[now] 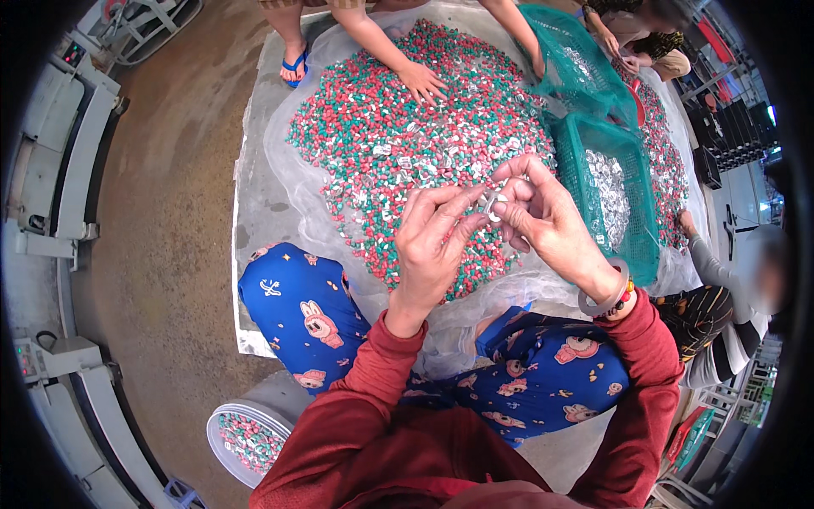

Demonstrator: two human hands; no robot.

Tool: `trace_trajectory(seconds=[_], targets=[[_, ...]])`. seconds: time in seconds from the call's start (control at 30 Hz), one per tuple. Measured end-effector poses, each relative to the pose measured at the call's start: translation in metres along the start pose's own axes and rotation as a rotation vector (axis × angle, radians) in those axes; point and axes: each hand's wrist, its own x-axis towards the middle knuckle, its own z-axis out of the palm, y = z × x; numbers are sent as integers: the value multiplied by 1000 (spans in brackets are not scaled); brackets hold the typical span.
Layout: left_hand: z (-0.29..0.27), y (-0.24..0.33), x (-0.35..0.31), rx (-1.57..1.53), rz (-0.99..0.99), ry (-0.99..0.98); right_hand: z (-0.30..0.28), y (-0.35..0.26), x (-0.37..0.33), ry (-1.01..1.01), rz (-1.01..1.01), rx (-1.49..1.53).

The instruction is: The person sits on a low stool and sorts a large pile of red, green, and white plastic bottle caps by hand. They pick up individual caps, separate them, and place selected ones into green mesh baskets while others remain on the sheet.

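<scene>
Over the near right side of a wide pile of small red, green and white pieces [365, 161], my two hands meet. My left hand [431, 237] pinches one side of a small clear and white plastic piece [492, 202]. From the other side, my right hand [538, 208] grips the same piece between thumb and fingers, a bracelet and bangle on its wrist. My fingers partly cover the piece, so its exact shape is hard to make out. Larger clear pieces lie scattered among the pile below.
Right of the pile stands a green mesh basket [644, 204] holding clear pieces, with a green net [577, 59] behind it. Across from me a co-worker's hand [421, 82] rests on the pile; other people sit at the right. A white bucket [225, 454] of mixed pieces stands at lower left.
</scene>
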Motion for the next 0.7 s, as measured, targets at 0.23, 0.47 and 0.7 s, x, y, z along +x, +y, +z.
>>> trace_trajectory(seconds=[0.23,0.47,0.7], targets=[[0,-2,0,-43,-43,32,2,1,1,15,50,196],[-2,-5,-6,-183,-74,-69,4,6,-8,19,88,306],[8,-21,-22,-244,-38,-94,10,17,-4,25,57,259]])
